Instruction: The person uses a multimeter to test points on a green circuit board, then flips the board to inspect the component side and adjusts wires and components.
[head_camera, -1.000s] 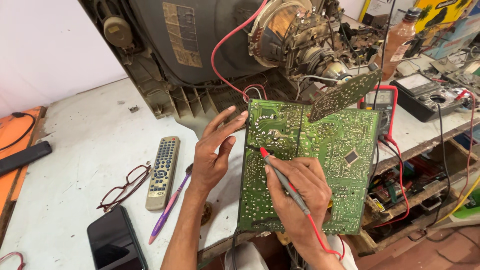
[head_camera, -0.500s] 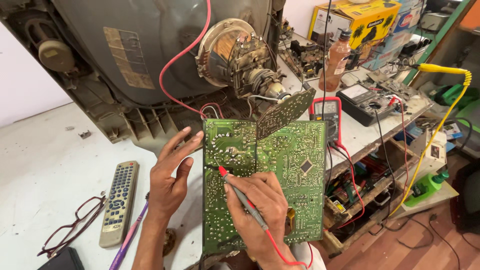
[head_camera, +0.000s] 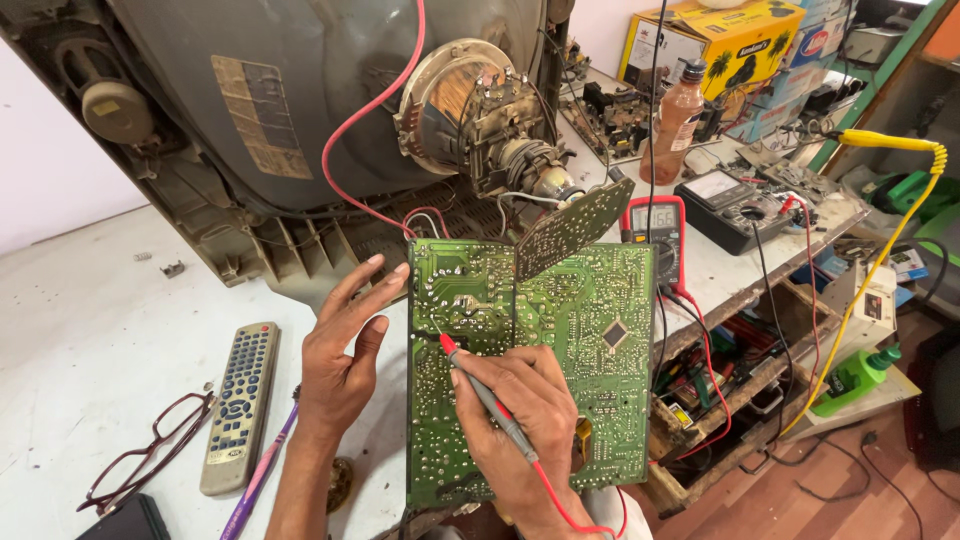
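On the table's edge, left hand (head_camera: 345, 365) steadies the green circuit board (head_camera: 560, 350), right hand (head_camera: 520, 420) pinches the red probe (head_camera: 480, 385) — a slipped tip could bridge neighbouring solder joints.

My left hand (head_camera: 345, 350) steadies the left edge of the upright green printed circuit board (head_camera: 590, 340), fingers spread against it. My right hand (head_camera: 520, 420) pinches a grey probe with a red tip (head_camera: 480, 385), touching the solder side. Behind stands a red-cased digital multimeter (head_camera: 655, 225); a grey remote control (head_camera: 238, 405) lies left.
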